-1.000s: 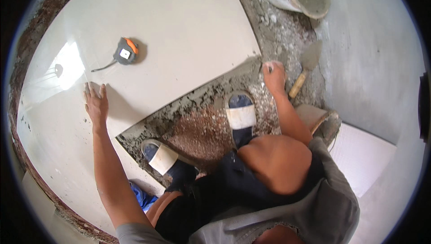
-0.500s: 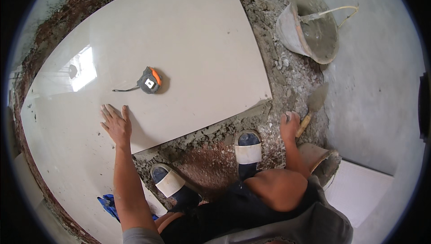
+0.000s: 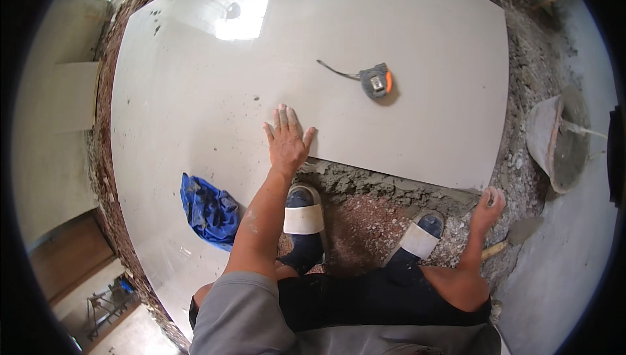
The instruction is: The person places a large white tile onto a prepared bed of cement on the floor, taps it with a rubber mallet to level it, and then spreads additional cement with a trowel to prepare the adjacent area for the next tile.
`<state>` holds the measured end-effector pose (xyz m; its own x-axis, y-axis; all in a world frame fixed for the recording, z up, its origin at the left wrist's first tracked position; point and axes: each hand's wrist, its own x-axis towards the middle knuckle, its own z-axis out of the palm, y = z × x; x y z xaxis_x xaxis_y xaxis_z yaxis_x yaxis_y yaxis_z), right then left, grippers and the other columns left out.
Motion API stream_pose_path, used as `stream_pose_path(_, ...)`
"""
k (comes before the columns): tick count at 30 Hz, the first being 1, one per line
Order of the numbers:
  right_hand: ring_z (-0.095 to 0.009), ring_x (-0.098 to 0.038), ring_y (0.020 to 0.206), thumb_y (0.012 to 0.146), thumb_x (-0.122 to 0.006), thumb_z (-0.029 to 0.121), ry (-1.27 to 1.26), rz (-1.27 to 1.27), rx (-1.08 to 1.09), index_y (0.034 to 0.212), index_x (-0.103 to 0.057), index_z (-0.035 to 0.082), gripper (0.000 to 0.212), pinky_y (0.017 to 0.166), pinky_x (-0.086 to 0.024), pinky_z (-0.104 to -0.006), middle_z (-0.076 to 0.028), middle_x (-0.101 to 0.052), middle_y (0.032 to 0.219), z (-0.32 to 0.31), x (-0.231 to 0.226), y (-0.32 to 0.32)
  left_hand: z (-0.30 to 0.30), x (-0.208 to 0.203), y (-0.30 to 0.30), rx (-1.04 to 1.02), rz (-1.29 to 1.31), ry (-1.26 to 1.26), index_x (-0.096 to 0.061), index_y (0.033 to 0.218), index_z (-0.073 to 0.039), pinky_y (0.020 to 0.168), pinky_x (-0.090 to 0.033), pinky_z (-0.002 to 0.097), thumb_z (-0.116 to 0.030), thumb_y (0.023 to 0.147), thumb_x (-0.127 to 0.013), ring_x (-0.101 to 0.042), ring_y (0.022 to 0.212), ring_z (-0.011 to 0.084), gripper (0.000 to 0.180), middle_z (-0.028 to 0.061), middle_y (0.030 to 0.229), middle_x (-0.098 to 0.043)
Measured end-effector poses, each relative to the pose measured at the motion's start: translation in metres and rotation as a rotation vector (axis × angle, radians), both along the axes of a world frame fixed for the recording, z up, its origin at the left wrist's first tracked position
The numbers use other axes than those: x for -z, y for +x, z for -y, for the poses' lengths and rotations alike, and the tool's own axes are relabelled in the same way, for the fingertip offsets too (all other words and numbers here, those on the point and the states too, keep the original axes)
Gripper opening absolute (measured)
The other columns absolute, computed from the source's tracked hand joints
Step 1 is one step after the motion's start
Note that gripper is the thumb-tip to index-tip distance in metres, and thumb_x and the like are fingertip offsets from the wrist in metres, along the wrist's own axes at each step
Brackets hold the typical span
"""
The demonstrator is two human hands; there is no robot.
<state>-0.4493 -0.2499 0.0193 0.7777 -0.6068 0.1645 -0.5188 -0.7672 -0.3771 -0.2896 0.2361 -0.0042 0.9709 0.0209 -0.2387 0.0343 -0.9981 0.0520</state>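
My left hand [image 3: 287,141] lies flat, fingers spread, on the large glossy pale tiles [image 3: 417,130], near their front edge. Beyond it, a black and orange tape measure [image 3: 376,81] rests on the tile with its strap trailing left. My right hand [image 3: 489,209] is low by the tile's near right corner, its fingers curled closed. What they hold, if anything, is hidden. Just to its right lies a trowel [image 3: 523,230] with a wooden handle. Left of my left forearm, a crumpled blue plastic bag [image 3: 210,211] sits on the tile.
Wet grey mortar [image 3: 365,182] runs along the tile's front edge. My sandalled feet stand on rough reddish ground [image 3: 355,228]. A bucket of grey mix [image 3: 546,134] leans at the right beside the grey wall [image 3: 554,277]. A brown wooden panel [image 3: 75,254] shows at far left.
My view has swung left, so the tiles, tape measure and bucket appear farther right, and the blue bag shows more fully. My left hand stays flat on the tile; my right stays curled.
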Motion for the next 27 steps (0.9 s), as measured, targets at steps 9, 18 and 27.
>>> stream_pose_path(9,-0.036,-0.049,0.115,0.089,-0.06,0.014,0.011,0.019,-0.155,0.104,-0.062,-0.001,0.021,0.095,-0.04,-0.0449,-0.021,-0.053,0.12,-0.017,-0.006,0.017,-0.024,-0.009,-0.043,0.049,0.024,-0.008,-0.025,0.145,-0.003,0.114,-0.008,0.0538,-0.052,0.095,-0.036,-0.014,0.143,0.0311,0.071,0.0152,0.153,-0.021)
stream_pose_path(18,-0.032,-0.049,0.115,0.09,-0.06,0.018,0.085,0.034,-0.141,0.106,-0.062,0.0,0.024,0.096,-0.041,-0.0431,-0.019,-0.052,0.122,-0.018,-0.002,0.018,-0.098,-0.071,-0.014,0.517,-0.422,0.118,-0.035,0.142,-0.012,0.11,-0.023,0.0547,-0.048,0.093,-0.044,-0.027,0.139,0.0273,0.062,0.009,0.15,-0.031)
stream_pose_path(27,-0.033,-0.053,0.107,0.09,-0.059,0.019,0.095,-0.022,-0.204,0.101,-0.063,-0.004,0.026,0.093,-0.042,-0.041,-0.019,-0.059,0.112,0.004,-0.005,0.009,-0.211,-0.213,-0.132,-0.297,0.254,-0.132,-0.061,0.116,-0.004,0.092,-0.046,0.0383,-0.026,0.091,-0.06,-0.058,0.109,0.035,0.034,0.0184,0.117,-0.061)
